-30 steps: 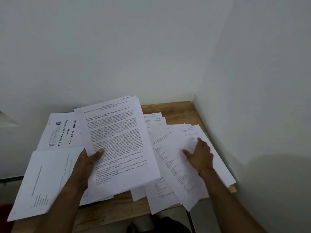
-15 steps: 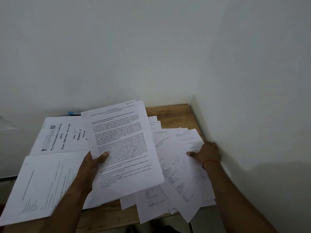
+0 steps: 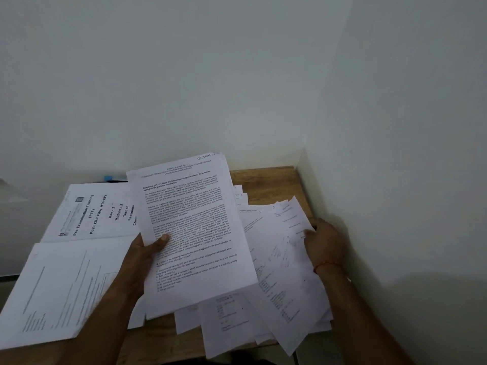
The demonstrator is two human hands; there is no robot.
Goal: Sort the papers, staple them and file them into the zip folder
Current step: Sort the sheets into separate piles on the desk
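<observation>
At the table's (image 3: pixel 263 177) front-left corner lies a stack of printed pages (image 3: pixel 60 291), its print too small to read. Behind it a cover sheet (image 3: pixel 97 212) reads "Pre Examination Training (PET)", "Post: CRP POs/ MTs-XIV", "Day - 2", "Module - 2", "Test of Reasoning". A small blue object (image 3: pixel 108 178) peeks out at the far edge; whether it is part of the zip folder I cannot tell. The left hand (image 3: pixel 143 252) pinches, thumb on top, a passage sheet (image 3: pixel 195 233) held above the table's middle, handwritten "SECTION - 1" and headed "Read the following passage and answer the questions". Further right, the loose papers (image 3: pixel 276 259) fan out to the right edge and overhang the front. The right hand (image 3: pixel 324 241), which lay flat on the middle of that fan a second ago, has slid to its wall-side edge and now curls round it. It is probably gathering the sheets, so sorting is under way and stapling has not begun.
</observation>
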